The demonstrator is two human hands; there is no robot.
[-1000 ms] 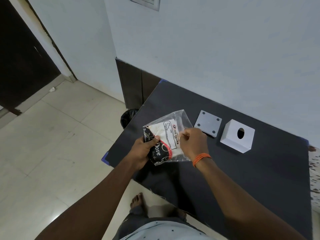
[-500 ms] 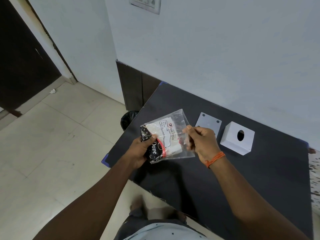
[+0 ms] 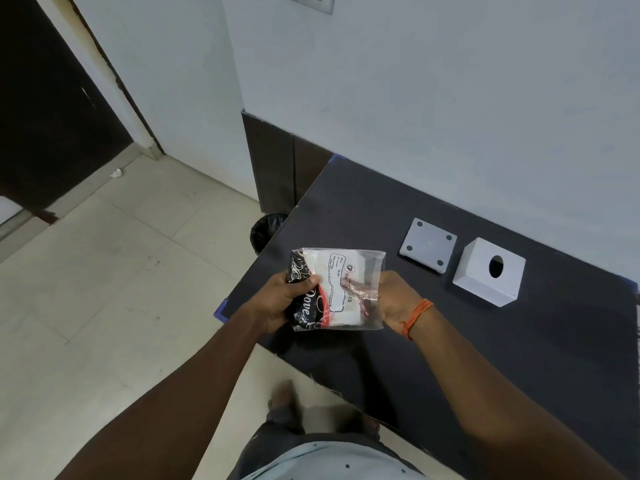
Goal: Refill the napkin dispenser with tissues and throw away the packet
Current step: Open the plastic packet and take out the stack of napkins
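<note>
Nearest the camera, both forearms reach out over the near-left corner of the table. The left hand point(image 3: 282, 301) clamps the left end of the tissue packet point(image 3: 337, 289), thumb on top over the black printed part. The right hand point(image 3: 393, 297) pinches the clear film at the packet's right side, fingers closed on the plastic, an orange thread band point(image 3: 417, 315) round its wrist. The packet is held in the air just above the table's near-left edge, not resting on it.

By its look the packet should be light and soft: a thin, glossy, crinkled wrapper with a white folded stack of tissues point(image 3: 341, 282) inside and slack film at the right end. That film is likely slippery and would stretch before it tears, so a firm pinch near the loose right-hand margin, with the other hand steadying the stack end, seems the sensible hold. The tissues themselves would crush or tear easily if pulled out by a corner.

The table point(image 3: 485, 358) is a flat, dark matte top. Farther right lie the dispenser's flat grey base plate point(image 3: 427, 247), with four dark pads, and just beside it, apart, the white dispenser cover point(image 3: 488, 271) with its round hole.

Beyond the table's left edge a black-lined waste bin point(image 3: 265, 230) sits on the pale tiled floor point(image 3: 121, 289). A white wall point(image 3: 450, 98) backs the table; a dark doorway point(image 3: 41, 116) stands far left.
</note>
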